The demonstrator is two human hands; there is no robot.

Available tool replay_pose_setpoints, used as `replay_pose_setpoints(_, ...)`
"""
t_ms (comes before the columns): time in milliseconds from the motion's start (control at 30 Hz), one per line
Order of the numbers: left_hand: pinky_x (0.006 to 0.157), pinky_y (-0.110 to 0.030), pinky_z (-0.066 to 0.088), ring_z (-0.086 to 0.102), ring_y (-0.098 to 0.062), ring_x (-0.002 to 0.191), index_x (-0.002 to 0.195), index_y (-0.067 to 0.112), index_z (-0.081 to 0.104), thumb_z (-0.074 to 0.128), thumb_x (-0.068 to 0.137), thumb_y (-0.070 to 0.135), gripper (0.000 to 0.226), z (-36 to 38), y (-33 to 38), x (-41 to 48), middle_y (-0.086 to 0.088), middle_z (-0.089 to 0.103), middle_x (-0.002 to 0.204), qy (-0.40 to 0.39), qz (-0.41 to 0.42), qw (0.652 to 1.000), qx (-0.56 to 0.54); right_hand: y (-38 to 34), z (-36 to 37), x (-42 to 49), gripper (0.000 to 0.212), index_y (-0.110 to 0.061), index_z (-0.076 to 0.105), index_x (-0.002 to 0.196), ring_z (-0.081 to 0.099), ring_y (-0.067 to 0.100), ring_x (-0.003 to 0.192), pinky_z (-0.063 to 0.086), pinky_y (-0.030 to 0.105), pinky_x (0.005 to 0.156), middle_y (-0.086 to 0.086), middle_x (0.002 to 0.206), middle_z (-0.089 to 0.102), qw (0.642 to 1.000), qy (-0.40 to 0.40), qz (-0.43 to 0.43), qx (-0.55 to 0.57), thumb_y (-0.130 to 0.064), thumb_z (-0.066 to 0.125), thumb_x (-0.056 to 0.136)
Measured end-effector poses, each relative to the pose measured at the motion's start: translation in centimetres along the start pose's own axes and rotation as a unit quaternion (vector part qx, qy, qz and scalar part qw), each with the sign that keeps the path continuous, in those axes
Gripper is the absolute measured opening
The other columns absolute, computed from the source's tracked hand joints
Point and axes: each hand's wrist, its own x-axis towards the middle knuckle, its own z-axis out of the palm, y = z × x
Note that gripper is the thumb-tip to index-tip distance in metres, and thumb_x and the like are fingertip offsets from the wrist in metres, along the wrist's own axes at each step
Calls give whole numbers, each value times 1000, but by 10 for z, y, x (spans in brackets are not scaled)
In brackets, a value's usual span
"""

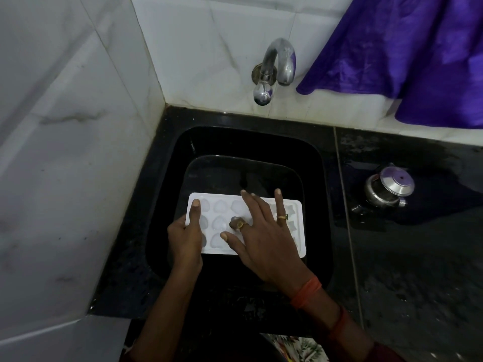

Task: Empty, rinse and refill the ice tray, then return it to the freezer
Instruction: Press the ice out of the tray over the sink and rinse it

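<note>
Left hand (184,239) grips the left edge of the ice tray (222,206) over the sink (235,142); right hand (264,239) lies spread flat on it, hiding middle cells.

The tray (300,231) fills the sink's (313,163) near half side to side, with both hands on it. Free room is left only at the far side, under the tap (279,58). A wall (65,126) closes the left. On the right the bench (418,270) is open past a steel pot (389,189).
</note>
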Motion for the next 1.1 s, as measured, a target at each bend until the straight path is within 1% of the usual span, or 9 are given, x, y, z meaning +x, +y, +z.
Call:
replay_pose_setpoints(133, 63, -31, 53, 67, -18, 66, 73, 9, 67, 65, 95, 45, 42, 0, 0, -1, -1, 68, 69, -1, 1, 1000, -12, -1, -1, 1, 65, -27, 76, 107, 37, 22, 147, -10, 55, 124, 9, 158, 40, 1000, 17, 3, -1, -64, 23, 102)
replay_pose_setpoints(300, 63, -30, 52, 66, -19, 66, 73, 9, 67, 65, 95, 46, 43, 1, 1, -2, -2, 68, 70, -1, 2, 1000, -13, 0, -1, 3, 62, -26, 77, 104, 36, 22, 147, -4, 57, 124, 10, 157, 41, 1000, 28, 9, -4, -63, 27, 102)
replay_pose_setpoints(367, 64, -32, 54, 66, -20, 67, 74, 8, 67, 65, 94, 46, 44, 1, 2, -2, -3, 68, 71, -1, 1, 1000, -12, 1, 0, 4, 61, -27, 76, 105, 35, 23, 148, -4, 57, 124, 11, 158, 40, 1000, 21, 14, -6, -63, 28, 102)
replay_pose_setpoints(433, 69, -37, 57, 67, -22, 70, 76, 7, 68, 66, 94, 47, 45, 1, 1, -1, -5, 69, 73, 0, 0, 1000, -9, 2, 0, 4, 59, -28, 76, 105, 34, 23, 148, -4, 57, 124, 11, 159, 39, 1000, 22, 16, -3, -63, 28, 102)
replay_pose_setpoints(500, 72, -40, 58, 69, -23, 71, 76, 7, 68, 66, 94, 48, 45, 1, 1, 0, -4, 70, 74, -3, -3, 1000, -9, 2, -2, 5, 59, -28, 76, 104, 34, 23, 148, -4, 57, 124, 11, 159, 38, 999, 28, 16, -1, -63, 29, 102)
replay_pose_setpoints(633, 70, -37, 58, 70, -23, 72, 76, 9, 69, 65, 94, 48, 43, 0, 0, 0, -4, 71, 74, -6, -2, 1000, -10, 3, -2, 5, 58, -28, 76, 106, 36, 24, 147, -5, 57, 124, 11, 158, 39, 999, 22, 14, -18, -63, 31, 101)
replay_pose_setpoints(833, 61, -30, 54, 69, -20, 69, 76, 9, 68, 65, 95, 45, 41, -1, 1, 0, -3, 71, 74, -1, 1, 1000, -12, 4, -4, 5, 55, -33, 75, 111, 38, 27, 146, -6, 58, 123, 13, 157, 41, 999, -4, 8, -41, -63, 31, 101)
replay_pose_setpoints(1000, 72, -40, 60, 72, -27, 76, 76, 10, 69, 66, 94, 46, 41, -1, 0, 3, -5, 73, 77, -5, -7, 1000, -8, 6, -8, 5, 54, -32, 76, 109, 43, 31, 142, -8, 58, 123, 15, 155, 44, 996, -30, 5, -85, -63, 33, 99)
replay_pose_setpoints(1100, 72, -40, 59, 71, -27, 74, 74, 8, 68, 66, 94, 47, 43, -1, -1, 3, -6, 72, 75, -4, -8, 1000, -11, 4, -10, 4, 55, -30, 77, 105, 43, 31, 143, -7, 59, 123, 15, 155, 44, 995, -26, 1, -92, -62, 32, 99)
